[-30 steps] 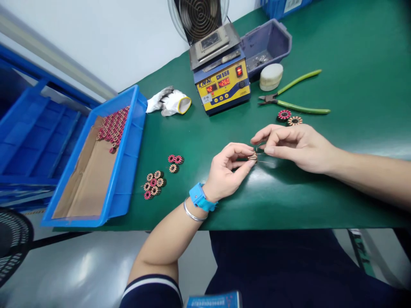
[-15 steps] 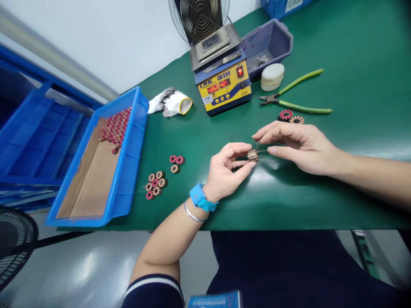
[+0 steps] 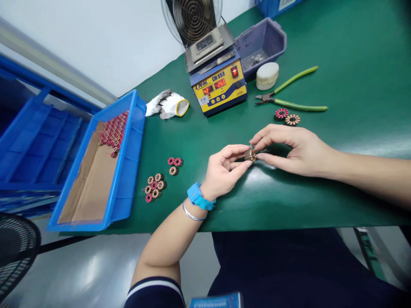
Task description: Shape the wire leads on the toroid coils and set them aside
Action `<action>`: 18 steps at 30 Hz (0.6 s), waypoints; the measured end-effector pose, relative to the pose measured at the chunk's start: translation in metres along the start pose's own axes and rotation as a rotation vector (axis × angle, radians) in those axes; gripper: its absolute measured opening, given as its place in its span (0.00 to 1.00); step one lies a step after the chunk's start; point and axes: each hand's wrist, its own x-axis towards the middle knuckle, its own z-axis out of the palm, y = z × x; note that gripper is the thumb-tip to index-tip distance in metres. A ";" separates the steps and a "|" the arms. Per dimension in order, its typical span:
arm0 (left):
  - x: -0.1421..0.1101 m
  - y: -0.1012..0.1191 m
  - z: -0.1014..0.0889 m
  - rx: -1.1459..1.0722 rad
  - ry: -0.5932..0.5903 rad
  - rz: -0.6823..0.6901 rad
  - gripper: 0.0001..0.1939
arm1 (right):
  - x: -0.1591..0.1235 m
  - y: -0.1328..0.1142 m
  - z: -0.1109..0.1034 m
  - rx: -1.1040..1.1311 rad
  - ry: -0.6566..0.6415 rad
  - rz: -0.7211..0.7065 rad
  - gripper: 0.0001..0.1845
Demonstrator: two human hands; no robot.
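A small copper-wound coil (image 3: 248,155) with thin wire leads is pinched between the thumb and fingers of my left hand (image 3: 223,172), just above the green table mat (image 3: 353,64). My right hand (image 3: 290,147) meets it from the right, fingertips pinched on the coil's wire ends. A blue wristband and a metal bangle sit on my left wrist. Several similar red and copper coils (image 3: 154,186) lie in a loose cluster to the left of my left hand, and two more coils (image 3: 287,116) lie behind my right hand.
A yellow and blue solder pot (image 3: 216,83) with red digits stands at the back, a fan behind it. Green-handled cutters (image 3: 290,102), a white round block (image 3: 267,75), a purple bin (image 3: 261,40), a white glove (image 3: 167,105) and a blue tray of coils (image 3: 105,158) surround the work area.
My right hand has closed in on the coil; its fingers, held apart from it half a second ago, now pinch the wire ends. The left hand stays almost still.
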 end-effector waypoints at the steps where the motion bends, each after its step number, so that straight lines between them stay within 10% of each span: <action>1: 0.000 0.000 0.000 0.006 -0.004 -0.001 0.17 | 0.000 0.000 0.000 -0.002 -0.004 -0.004 0.05; 18: -0.001 0.006 0.005 -0.020 -0.023 0.015 0.14 | -0.001 0.004 0.001 -0.080 0.000 -0.084 0.06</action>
